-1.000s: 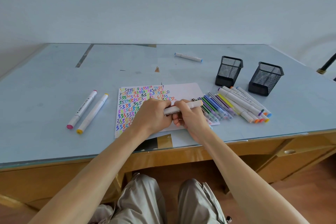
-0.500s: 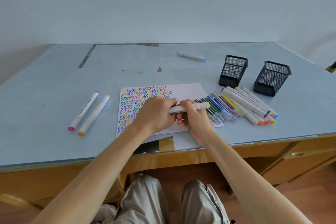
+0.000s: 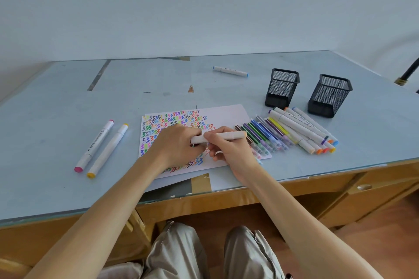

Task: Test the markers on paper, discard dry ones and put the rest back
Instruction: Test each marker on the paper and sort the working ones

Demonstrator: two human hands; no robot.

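Both hands — left hand (image 3: 179, 142) and right hand (image 3: 229, 149) — grip one white marker (image 3: 218, 137) mid-frame; a jerked cap could streak the paper (image 3: 226, 113).

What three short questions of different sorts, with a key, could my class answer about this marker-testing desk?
1. True or false: both mesh pen holders stand upright.
2. How many markers lie alone at the far side of the desk? A) one B) two C) three
3. Fill in: both hands grip one white marker above the ____.

Key
1. True; the second holder is upright too.
2. A; the blue-tipped marker.
3. Paper; the left hand holds one end, the right hand the barrel.
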